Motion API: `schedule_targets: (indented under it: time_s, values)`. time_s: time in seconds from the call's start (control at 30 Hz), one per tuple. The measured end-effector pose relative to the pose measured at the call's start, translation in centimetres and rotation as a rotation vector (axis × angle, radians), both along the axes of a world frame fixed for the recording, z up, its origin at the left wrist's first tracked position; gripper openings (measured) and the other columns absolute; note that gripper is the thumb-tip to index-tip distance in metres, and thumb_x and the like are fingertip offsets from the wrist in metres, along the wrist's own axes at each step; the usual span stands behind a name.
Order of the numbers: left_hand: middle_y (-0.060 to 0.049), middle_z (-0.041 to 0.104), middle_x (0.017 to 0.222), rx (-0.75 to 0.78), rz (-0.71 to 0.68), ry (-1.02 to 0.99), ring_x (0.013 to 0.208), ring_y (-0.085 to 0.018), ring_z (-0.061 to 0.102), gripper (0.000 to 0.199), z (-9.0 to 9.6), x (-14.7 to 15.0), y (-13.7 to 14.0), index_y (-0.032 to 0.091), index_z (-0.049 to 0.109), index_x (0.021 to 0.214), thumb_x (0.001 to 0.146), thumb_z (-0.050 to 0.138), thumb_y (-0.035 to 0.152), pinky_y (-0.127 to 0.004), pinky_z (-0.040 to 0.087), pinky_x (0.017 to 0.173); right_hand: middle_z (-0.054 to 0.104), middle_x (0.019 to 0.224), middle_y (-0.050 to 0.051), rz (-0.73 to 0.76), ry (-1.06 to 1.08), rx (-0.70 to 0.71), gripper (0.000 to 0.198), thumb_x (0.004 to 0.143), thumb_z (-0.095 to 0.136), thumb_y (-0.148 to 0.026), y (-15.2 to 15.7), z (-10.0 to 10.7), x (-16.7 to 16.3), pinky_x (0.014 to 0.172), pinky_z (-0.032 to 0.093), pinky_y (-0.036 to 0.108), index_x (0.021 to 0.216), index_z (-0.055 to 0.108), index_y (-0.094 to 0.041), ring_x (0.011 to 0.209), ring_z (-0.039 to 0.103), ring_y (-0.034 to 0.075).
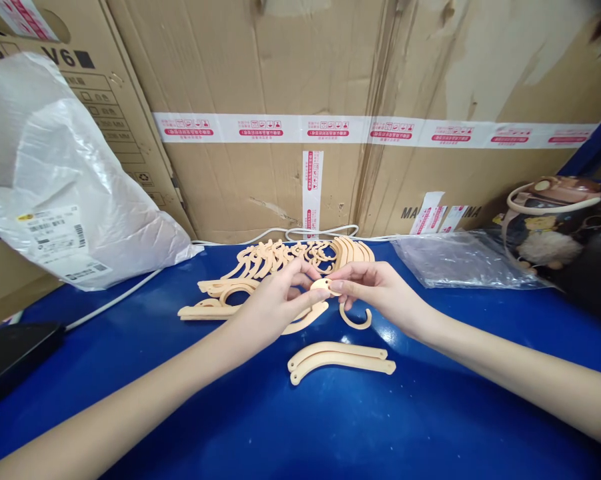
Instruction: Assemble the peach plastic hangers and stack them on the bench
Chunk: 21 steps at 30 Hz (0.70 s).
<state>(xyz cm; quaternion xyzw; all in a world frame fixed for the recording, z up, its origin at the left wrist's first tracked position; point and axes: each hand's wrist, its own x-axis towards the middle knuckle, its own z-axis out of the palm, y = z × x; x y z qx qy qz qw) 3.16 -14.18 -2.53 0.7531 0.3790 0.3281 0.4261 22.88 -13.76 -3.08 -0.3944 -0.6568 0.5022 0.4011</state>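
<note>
One held piece, two curved strips

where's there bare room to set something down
Bare table: between left forearm and right forearm, nearer than the two curved strips; also between right forearm and clear bag. Crowded: around and beyond left hand, with wooden pieces.

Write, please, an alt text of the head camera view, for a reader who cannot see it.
Two bare hands hold a small, pale, wood-like piece between their fingers over a blue table. More pale parts lie behind them, and two curved strips lie in front. Cardboard fills the background; a white bag stands left.
</note>
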Motion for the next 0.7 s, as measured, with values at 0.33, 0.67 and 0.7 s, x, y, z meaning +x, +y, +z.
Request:
schedule_targets:
  time_s: [0.33, 0.67, 0.7]
  values:
    - [0.004, 0.060, 0.069, 0.127, -0.003, 0.357, 0.062, -0.014, 0.053, 0.024, -1.5, -1.9, -3.1, 0.025, 0.058, 0.094, 0.096, 0.040, 0.042, -0.026, 0.038, 0.057, 0.067, 0.076, 0.004, -0.108, -0.078, 0.076, 0.031, 0.075, 0.070, -0.043, -1.2, -1.6, 1.0, 0.056, 0.045, 0.025, 0.085, 0.068, -0.014, 0.062, 0.057, 0.012]
    - [-0.004, 0.065, 0.088, 0.631, 0.058, 0.747, 0.084, -0.023, 0.055, 0.024, -2.0, -3.2, -2.0, 0.023, 0.066, 0.104, 0.096, 0.043, 0.027, -0.037, 0.041, 0.074, 0.068, 0.075, 0.002, -0.159, -0.607, 0.403, 0.022, 0.086, 0.060, -0.038, -0.6, -1.3, -0.4, 0.061, 0.039, 0.028, 0.079, 0.068, -0.019, 0.070, 0.058, 0.016]
    - [-0.004, 0.065, 0.089, 0.664, 0.062, 0.770, 0.085, -0.023, 0.055, 0.023, -2.0, -3.3, -1.9, 0.023, 0.066, 0.103, 0.095, 0.045, 0.025, -0.037, 0.040, 0.074, 0.067, 0.075, 0.002, -0.171, -0.670, 0.455, 0.021, 0.086, 0.060, -0.037, -0.6, -1.2, -0.6, 0.062, 0.039, 0.028, 0.078, 0.067, -0.019, 0.072, 0.058, 0.017]
